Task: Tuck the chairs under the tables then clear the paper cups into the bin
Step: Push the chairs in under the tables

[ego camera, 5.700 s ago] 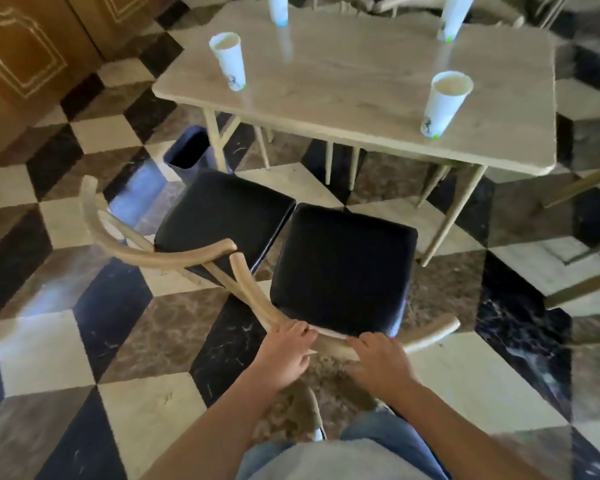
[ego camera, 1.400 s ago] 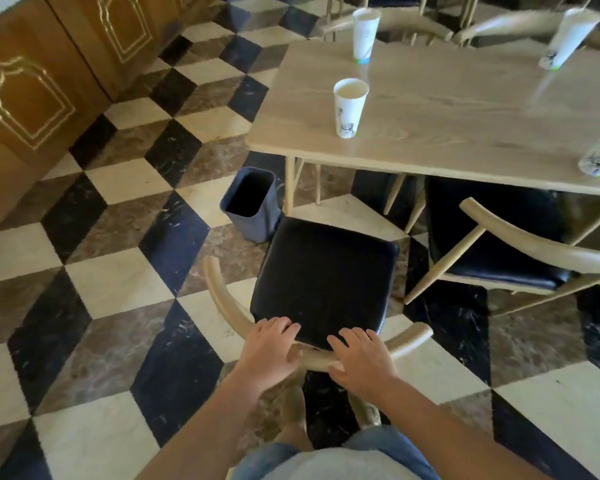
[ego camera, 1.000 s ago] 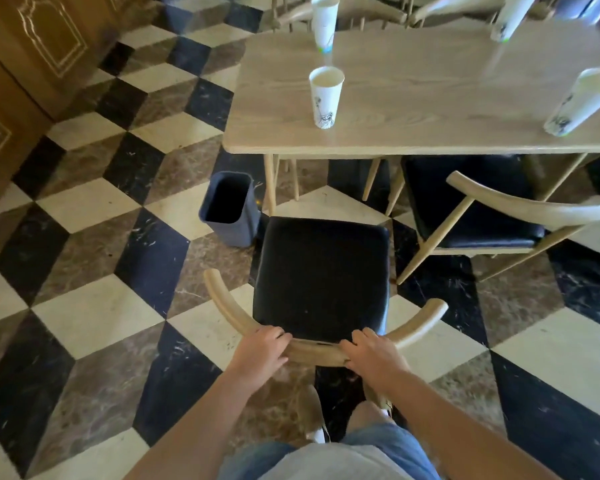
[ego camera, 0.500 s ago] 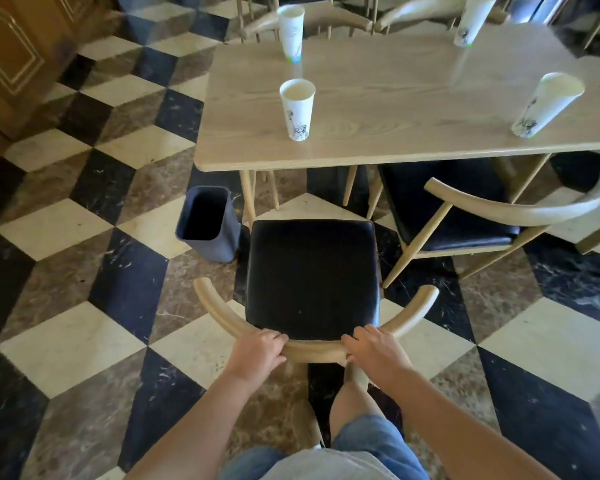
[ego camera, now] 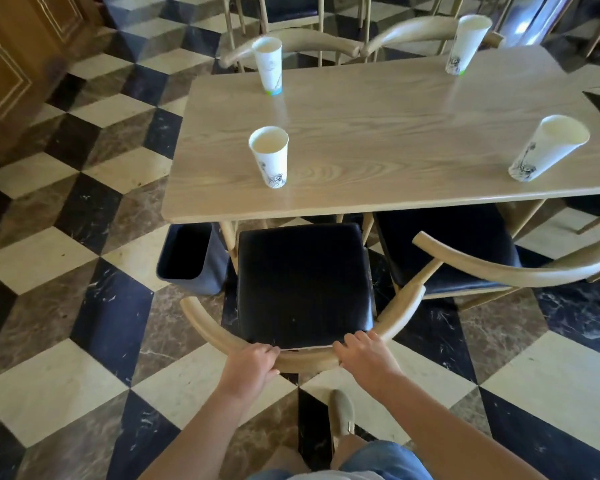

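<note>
A wooden chair with a black seat point(ego camera: 303, 282) stands before the table point(ego camera: 388, 133), its seat front just at the table's near edge. My left hand point(ego camera: 252, 367) and my right hand point(ego camera: 364, 355) both grip its curved backrest. A second black-seated chair point(ego camera: 465, 258) sits to the right, partly under the table. Several white paper cups stand on the table: one near left point(ego camera: 270, 155), one far left point(ego camera: 268, 65), one far right point(ego camera: 466, 43), one near right point(ego camera: 548, 147). A dark bin point(ego camera: 191, 258) stands on the floor left of the chair, by the table leg.
Two more wooden chairs point(ego camera: 326, 43) are pushed in at the table's far side. A wooden cabinet point(ego camera: 18, 60) lines the left wall. The floor is chequered marble. My shoe point(ego camera: 342, 415) is just behind the chair.
The chair has slid forward towards the table, its seat front reaching the table edge. I have stepped closer, and both hands keep hold of the backrest.
</note>
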Motion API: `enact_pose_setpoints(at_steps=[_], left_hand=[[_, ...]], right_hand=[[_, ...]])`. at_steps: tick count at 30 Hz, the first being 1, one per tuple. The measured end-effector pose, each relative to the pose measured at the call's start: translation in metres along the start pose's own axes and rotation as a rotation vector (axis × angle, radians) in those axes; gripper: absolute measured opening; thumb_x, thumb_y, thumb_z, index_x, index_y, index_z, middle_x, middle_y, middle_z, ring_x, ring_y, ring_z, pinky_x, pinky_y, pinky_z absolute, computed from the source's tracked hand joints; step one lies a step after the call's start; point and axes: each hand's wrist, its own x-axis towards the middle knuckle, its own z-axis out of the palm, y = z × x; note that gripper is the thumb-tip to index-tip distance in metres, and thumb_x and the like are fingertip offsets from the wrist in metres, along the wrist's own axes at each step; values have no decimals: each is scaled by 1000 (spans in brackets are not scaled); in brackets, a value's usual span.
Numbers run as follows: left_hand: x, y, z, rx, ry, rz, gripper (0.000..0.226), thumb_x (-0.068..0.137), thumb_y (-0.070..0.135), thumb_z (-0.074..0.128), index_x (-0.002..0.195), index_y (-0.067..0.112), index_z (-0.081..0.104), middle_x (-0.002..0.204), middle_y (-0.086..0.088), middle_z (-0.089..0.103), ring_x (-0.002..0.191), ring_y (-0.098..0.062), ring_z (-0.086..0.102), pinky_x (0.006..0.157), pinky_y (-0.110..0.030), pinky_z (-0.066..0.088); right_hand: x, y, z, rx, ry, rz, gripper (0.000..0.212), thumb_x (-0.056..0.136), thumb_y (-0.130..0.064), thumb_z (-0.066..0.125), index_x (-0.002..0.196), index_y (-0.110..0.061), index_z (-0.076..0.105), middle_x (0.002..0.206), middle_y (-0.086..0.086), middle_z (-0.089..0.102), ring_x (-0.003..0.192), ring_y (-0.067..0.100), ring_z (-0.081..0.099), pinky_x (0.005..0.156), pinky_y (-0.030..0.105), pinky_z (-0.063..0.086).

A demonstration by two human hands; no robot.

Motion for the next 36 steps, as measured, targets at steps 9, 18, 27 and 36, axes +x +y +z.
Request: enact_pose_setpoints(at_steps=[9,18,27,36], left_hand=[[63,-20,-22,25,101,20,51,38,32,94,81,14,74,72,2,74,60,-13,69,48,-26,56],[106,-47,-34,46,77,63,49,44,28,93,85,11,73,75,-3,74,62,-17,70,51,-31,58],[125,-70,-41,59,147,136,47,46,22,92,86,7,72,73,-4,74,64,-19,70,48,-30,56],[109,-42,-42,32,134,100,65,65,23,82,121,4,55,116,-19,63,108,-34,59,84,-50,53]], right_hand=[[56,45,-31,13,61,-33,41,39,-11,88,71,-12,63,58,5,58,49,25,55,47,37,50],[95,63,-46,46,77,-13,40,46,-8,88,78,-11,64,64,6,61,56,25,59,55,38,53],[114,65,-58,82,110,3,29,75,-10,73,102,-13,62,86,5,65,78,25,61,76,38,52],[87,40,-69,145,269,202,45,73,-23,77,113,-8,62,94,11,69,92,32,63,87,47,49]])
